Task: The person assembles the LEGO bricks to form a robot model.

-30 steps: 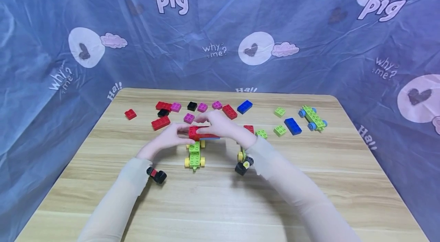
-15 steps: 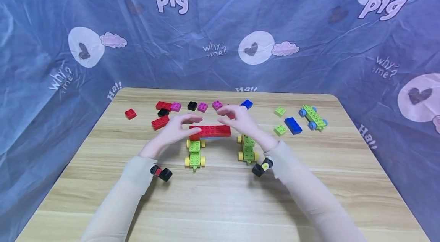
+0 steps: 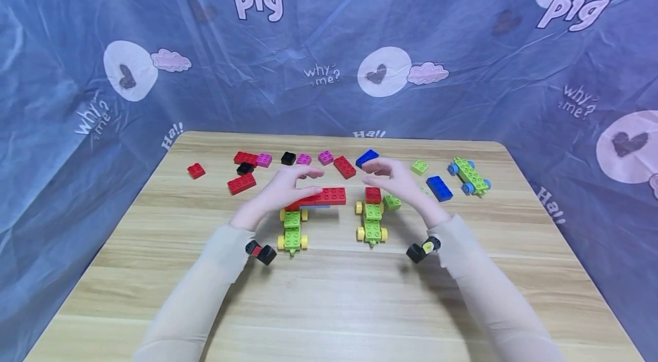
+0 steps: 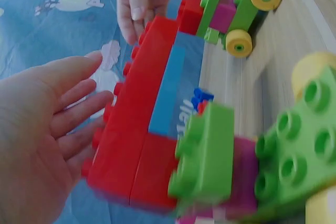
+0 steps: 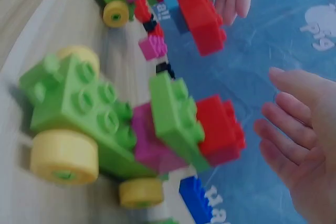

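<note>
My left hand [image 3: 285, 188] hovers beside a long red brick beam [image 3: 332, 196] with relaxed fingers, holding nothing. In the left wrist view its fingers lie near the beam's studs; contact cannot be told. The beam sits high on the rear of the left green toy car [image 3: 292, 238], which has yellow wheels. A light blue brick [image 4: 168, 93] is fixed under the beam. My right hand [image 3: 394, 179], relaxed and holding nothing, is above and right of a second green car [image 3: 372, 230]. That car carries stacked magenta [image 5: 152, 140], green and red [image 5: 219, 129] bricks.
Loose red, pink and black bricks lie along the back left, including a red brick [image 3: 241, 183]. Further right are a blue brick [image 3: 439, 188], green bricks [image 3: 392, 202] and a green car with blue wheels [image 3: 469, 177]. A gap separates the beam's end from the right car.
My right hand has left the red beam and moved right, uncovering the right car. The left hand has come off the beam's left end and shifted right over it.
</note>
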A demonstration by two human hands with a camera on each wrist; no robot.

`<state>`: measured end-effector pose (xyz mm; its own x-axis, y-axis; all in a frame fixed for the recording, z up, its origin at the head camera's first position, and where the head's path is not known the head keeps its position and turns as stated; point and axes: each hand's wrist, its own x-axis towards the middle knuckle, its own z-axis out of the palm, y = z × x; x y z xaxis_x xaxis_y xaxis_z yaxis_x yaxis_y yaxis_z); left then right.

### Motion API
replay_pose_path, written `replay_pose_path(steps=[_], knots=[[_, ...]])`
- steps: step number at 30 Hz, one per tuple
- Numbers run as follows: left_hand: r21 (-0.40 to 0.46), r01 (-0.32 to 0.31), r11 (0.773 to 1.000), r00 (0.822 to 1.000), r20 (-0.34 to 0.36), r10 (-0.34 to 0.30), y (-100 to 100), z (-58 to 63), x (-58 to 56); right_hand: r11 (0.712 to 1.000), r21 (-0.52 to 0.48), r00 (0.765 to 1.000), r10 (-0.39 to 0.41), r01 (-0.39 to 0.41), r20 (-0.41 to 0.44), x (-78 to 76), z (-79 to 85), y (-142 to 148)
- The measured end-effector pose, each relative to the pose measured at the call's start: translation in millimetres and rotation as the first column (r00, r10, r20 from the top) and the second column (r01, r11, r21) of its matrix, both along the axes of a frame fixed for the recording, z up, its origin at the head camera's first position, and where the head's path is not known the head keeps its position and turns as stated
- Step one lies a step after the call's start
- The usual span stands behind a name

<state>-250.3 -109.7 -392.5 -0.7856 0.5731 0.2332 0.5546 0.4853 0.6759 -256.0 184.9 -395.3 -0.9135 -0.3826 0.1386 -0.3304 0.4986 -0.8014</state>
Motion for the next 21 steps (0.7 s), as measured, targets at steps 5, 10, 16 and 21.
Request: replay_pose_path(steps=[5, 10, 16, 21], knots=[[-0.051, 0.033, 0.998, 0.999, 0.002, -0.033, 14, 1.6, 0.8, 0.999, -0.020, 0.999, 0.032, -0.031, 0.004, 1.7, -9.2, 12], [-0.096, 0.063, 0.993, 0.997, 0.053, -0.059, 24, 3.3, 2.0, 0.997, -0.023, 0.995, 0.078, -0.077, 0.059, 5.9, -17.9, 20], [-0.177, 0.067, 0.982, 0.997, 0.057, -0.058, 29, 4.5, 2.2, 0.996, -0.005, 0.991, 0.085, -0.085, 0.105, 10.6, -26.5, 22], [-0.236, 0.069, 0.969, 0.996, 0.073, -0.053, 32, 4.9, 2.2, 0.994, 0.048, 0.992, 0.091, -0.095, 0.086, 13.9, -25.0, 22]])
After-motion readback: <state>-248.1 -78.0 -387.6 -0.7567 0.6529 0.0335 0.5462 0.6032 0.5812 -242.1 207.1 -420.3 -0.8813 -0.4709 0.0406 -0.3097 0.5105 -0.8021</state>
